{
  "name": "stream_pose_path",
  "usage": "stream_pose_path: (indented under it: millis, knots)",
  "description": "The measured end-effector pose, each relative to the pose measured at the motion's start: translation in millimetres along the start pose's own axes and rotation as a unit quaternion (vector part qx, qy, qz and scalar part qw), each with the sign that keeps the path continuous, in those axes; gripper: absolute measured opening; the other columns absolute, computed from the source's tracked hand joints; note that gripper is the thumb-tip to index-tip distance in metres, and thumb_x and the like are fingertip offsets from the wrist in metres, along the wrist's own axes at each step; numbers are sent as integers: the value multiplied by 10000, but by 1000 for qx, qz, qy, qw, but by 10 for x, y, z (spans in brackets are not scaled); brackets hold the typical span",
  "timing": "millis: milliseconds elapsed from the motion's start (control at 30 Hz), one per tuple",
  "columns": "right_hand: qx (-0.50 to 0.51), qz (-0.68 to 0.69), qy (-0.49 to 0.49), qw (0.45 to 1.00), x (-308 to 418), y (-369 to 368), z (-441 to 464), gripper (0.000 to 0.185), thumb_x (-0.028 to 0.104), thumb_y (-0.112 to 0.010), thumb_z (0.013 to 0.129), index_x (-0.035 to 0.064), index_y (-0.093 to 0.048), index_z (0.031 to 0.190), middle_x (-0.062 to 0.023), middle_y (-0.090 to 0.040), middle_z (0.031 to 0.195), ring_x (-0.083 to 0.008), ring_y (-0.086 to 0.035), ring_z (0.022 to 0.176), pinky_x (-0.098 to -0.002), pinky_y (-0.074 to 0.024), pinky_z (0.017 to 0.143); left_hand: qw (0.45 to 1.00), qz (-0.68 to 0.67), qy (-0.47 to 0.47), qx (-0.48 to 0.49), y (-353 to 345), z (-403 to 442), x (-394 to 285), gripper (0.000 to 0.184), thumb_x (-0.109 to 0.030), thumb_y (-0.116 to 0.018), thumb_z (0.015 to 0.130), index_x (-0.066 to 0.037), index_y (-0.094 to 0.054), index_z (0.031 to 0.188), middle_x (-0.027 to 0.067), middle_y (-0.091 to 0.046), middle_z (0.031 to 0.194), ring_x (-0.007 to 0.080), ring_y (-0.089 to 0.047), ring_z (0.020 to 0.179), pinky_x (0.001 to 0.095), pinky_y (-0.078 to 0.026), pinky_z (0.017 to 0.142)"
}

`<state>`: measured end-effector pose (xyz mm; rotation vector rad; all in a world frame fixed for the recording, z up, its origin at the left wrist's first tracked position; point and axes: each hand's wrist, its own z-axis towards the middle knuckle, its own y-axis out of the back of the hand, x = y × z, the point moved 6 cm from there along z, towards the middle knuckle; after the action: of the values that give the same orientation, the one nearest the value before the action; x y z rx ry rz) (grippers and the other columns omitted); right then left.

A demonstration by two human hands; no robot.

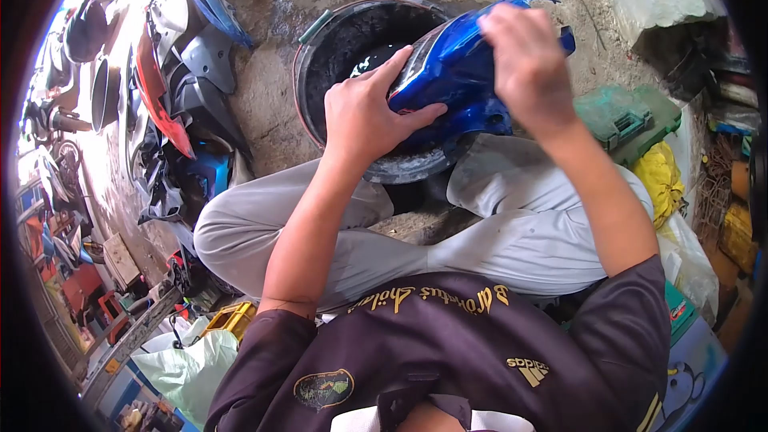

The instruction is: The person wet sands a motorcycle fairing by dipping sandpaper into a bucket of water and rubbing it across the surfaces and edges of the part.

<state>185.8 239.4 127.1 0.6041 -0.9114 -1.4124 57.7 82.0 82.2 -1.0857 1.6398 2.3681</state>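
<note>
Over the black tub (412, 166), 2 hands at a blue panel (460, 64)

From where I stand, rough concrete ground (264, 116) spreads around a person (456, 328) seated with 2 legs folded in grey trousers (528, 240). Next in size comes the tub, close in front of the knees, with a wet glint (370, 60) inside. Working above it seems sensible, since any drips would mostly land there.

Across the tub's right side slants the panel, its far end jutting up past the rim. Whether the rim bears any weight, I can't tell from here. If it doesn't, I'd rest it there: a shell that thin probably flexes under pressure.

As for the hands, the left hand (368, 108) clasps the panel's near left end, thumb along the blue face, fingers over toward the dark strip (422, 52). To my eye that's a sound hold, provided it's firm enough against the push. The right hand (524, 64) is a blur by the far end, fingers bent; I can't tell whether they pinch something. If it's rubbing, as it looks, light, even strokes would suit the curve, easing off at the narrow tips (567, 40), likely the weakest bits.
</note>
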Motion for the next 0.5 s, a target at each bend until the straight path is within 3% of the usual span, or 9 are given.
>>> stream_pose_path:
  millis: [100, 233, 333, 433, 500]
  knots:
    - [16, 56, 34, 998, 346, -85, -90, 266, 22, -654, 879, -4, -752, 1124, -134, -724, 1216, -327, -663, 1076, -418, -581, 980, 998, -38, 42, 26, -52, -15, 79, 868, -584, -946, 708, -98, -747, 1398, 137, -827, 961, 314, -809, 825, 409, -622, 744]
    - [-11, -23, -6, 1000, -120, 57, -5, 261, 43, -669, 876, -11, -751, 1118, -128, -736, 1193, -326, -667, 1075, -419, -588, 960, 999, -21, 33, 19, -27, -12, 76, 866, -582, -948, 706, -94, -750, 1394, 151, -832, 998, 318, -813, 847, 413, -628, 759]
    - [2, 20, 30, 999, 162, -45, -61, 273, 35, -682, 854, -6, -755, 1113, -131, -730, 1203, -330, -666, 1067, -429, -585, 959, 1000, -14, 11, -1, -29, -1, 8, 872, -581, -949, 705, -97, -749, 1402, 161, -834, 1043, 323, -814, 857, 412, -633, 772]
    - [8, 20, 44, 999, 236, -54, -73, 286, 29, -668, 854, 5, -753, 1127, -131, -723, 1213, -338, -655, 1069, -434, -571, 975, 999, -18, 39, 17, -41, -20, 59, 863, -590, -940, 713, -97, -751, 1395, 148, -835, 1060, 314, -814, 863, 414, -634, 766]
    - [1, -38, 23, 999, -88, 16, -27, 289, 25, -649, 867, 11, -749, 1138, -133, -721, 1220, -340, -647, 1077, -430, -561, 993, 1000, -19, 20, 0, -23, -16, 46, 856, -541, -969, 709, -112, -747, 1416, 167, -823, 954, 313, -811, 797, 410, -630, 759]
